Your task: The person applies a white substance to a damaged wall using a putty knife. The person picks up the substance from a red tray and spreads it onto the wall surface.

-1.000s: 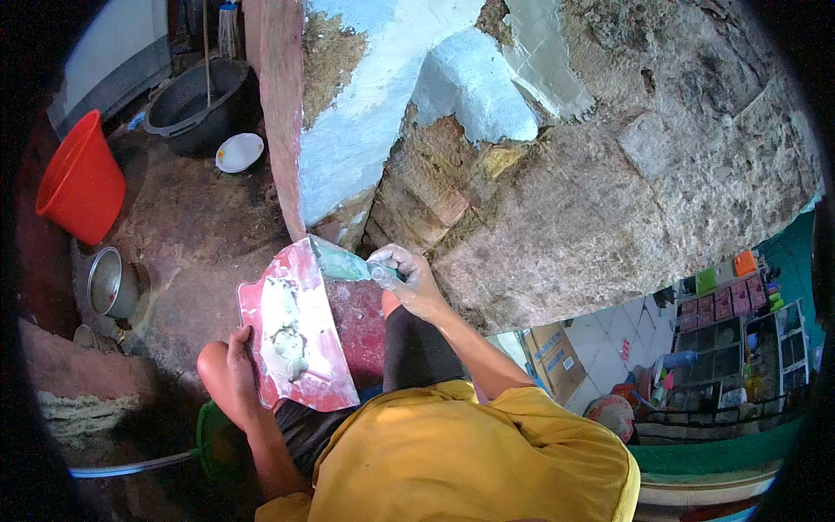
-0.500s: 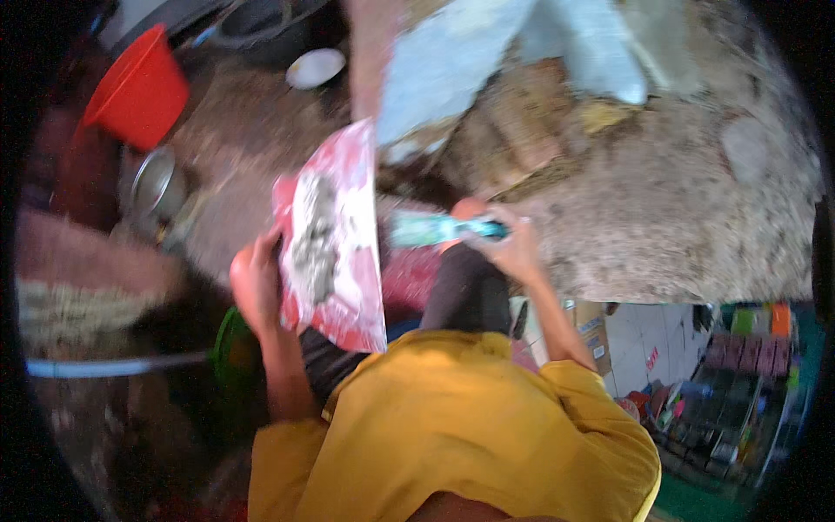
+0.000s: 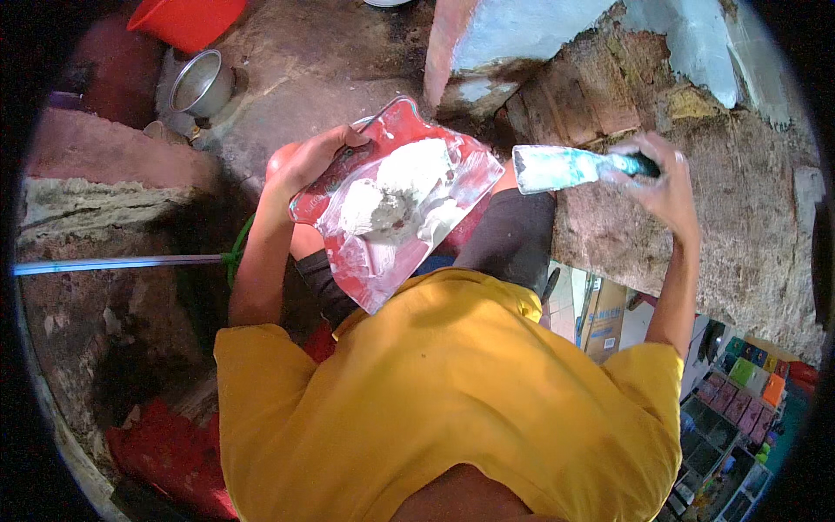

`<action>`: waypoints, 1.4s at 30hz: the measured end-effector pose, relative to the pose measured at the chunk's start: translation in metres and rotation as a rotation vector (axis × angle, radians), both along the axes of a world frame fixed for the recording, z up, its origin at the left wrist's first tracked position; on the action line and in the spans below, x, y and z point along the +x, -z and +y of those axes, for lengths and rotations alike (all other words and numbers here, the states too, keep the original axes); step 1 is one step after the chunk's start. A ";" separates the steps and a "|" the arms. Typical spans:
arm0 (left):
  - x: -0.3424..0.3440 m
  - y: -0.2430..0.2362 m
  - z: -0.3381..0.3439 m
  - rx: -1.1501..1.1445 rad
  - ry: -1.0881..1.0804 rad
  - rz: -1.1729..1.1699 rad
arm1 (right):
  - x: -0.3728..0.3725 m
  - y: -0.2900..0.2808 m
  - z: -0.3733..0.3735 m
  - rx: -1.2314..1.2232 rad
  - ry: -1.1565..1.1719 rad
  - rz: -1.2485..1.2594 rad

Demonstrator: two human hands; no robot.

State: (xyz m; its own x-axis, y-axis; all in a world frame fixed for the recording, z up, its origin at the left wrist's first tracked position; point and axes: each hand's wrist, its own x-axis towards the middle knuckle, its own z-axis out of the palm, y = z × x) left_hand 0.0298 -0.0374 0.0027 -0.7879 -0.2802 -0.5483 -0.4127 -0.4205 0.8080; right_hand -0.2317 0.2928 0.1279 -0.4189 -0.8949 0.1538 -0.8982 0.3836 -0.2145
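Observation:
My left hand (image 3: 315, 159) grips the upper left edge of a red flat board (image 3: 348, 261) that carries a heap of white putty (image 3: 396, 193). My right hand (image 3: 663, 183) is closed on the dark handle of a putty knife (image 3: 565, 165). Its wide blade, smeared white and blue, points left and hovers just right of the board. Behind the knife rises a rough wall (image 3: 696, 200) of bare brick and grey plaster, with patches of pale blue coating (image 3: 696, 35) near the top.
A steel pot (image 3: 202, 84) and a red tub (image 3: 187, 17) stand on the dirty floor at upper left. A pale pipe (image 3: 113, 264) runs in from the left. A cardboard box (image 3: 602, 304) and coloured shelves (image 3: 739, 383) lie lower right.
The view has swung downward. My right hand has drawn the knife away from the wall and off to the right. The board now lies flatter, showing the putty heap.

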 end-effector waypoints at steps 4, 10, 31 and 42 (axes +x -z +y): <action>-0.001 -0.017 0.009 -0.081 0.048 -0.143 | -0.002 -0.005 -0.024 0.018 -0.103 -0.034; 0.002 -0.034 0.014 -0.112 0.042 -0.292 | 0.003 0.006 -0.038 0.104 -0.202 -0.125; -0.011 0.063 -0.010 0.033 -0.060 0.016 | 0.043 0.037 -0.046 0.036 -0.339 -0.127; -0.021 0.109 -0.005 0.274 -0.215 0.157 | 0.042 0.011 0.000 -0.138 -0.110 -0.329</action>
